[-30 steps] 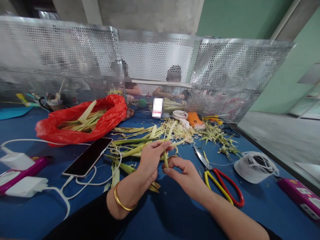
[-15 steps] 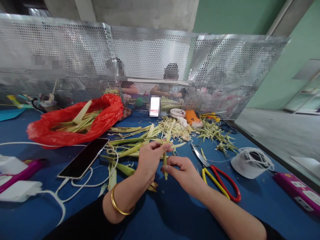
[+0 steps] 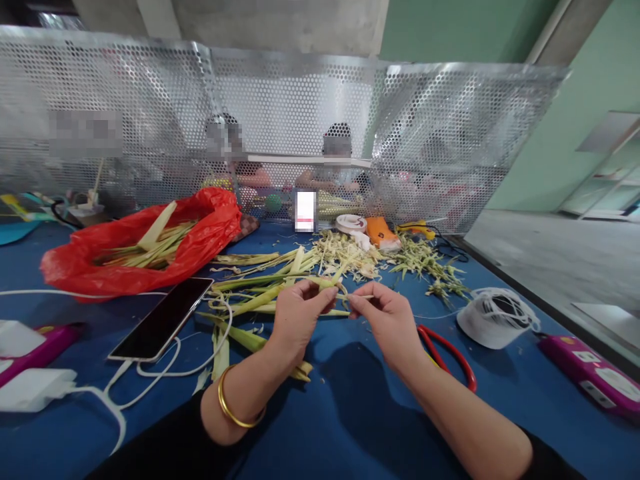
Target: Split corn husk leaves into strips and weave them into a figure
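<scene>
Between my two hands is a pale green strip of plant husk, looped near its middle. My left hand, with a gold bangle at the wrist, pinches the strip between thumb and fingers. My right hand is closed on the strip's other end, just to the right. Long husk leaves and stalks lie on the blue table behind and beneath my left hand. Red-handled scissors lie beside my right forearm, their blades hidden behind my hand.
A red plastic bag of dried leaves and a phone with white cables are on the left. Trimmings lie behind my hands. A roll of white cord and a magenta box stand right. A perforated metal screen separates people opposite.
My right hand has moved up and slightly right, with the strip's end now pointing sideways instead of down. My left hand stays nearly in place, and the scissor blades have become hidden.
</scene>
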{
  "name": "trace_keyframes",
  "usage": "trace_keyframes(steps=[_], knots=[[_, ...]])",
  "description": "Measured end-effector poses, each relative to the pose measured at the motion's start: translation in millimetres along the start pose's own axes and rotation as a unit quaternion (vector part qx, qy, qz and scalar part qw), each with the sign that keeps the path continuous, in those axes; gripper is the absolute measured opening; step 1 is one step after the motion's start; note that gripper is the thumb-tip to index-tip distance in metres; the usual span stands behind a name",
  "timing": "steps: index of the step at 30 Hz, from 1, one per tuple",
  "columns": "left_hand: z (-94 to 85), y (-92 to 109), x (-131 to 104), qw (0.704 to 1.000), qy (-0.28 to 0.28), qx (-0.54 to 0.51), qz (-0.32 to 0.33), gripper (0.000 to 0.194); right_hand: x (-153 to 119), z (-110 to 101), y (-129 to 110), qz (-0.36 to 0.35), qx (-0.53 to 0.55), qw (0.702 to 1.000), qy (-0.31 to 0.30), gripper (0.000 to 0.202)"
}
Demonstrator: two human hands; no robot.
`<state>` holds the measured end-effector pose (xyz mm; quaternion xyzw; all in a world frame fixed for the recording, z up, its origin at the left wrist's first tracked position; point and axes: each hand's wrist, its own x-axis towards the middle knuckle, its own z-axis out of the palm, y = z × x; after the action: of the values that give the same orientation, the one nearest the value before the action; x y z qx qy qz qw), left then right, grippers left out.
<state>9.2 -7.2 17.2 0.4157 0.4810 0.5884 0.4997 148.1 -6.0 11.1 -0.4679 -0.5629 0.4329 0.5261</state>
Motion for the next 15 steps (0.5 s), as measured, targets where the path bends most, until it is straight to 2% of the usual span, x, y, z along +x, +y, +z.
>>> trace_keyframes(steps=[7,11,15], knots=[[0.5,-1,2,0.999,0.03,-0.025,-0.018,0.02,5,-4,4,-0.001,-0.005,1.0,0.021,0.021],[0.5,-2,0,0.997,-0.023,-0.039,-0.066,0.025,13,-8,6,-0.005,-0.047,0.998,0.036,0.021],[0.3,0,-5,0.99,-0.092,-0.02,-0.11,0.031,15,-9,5,0.007,0.027,1.0,-0.005,0.023]])
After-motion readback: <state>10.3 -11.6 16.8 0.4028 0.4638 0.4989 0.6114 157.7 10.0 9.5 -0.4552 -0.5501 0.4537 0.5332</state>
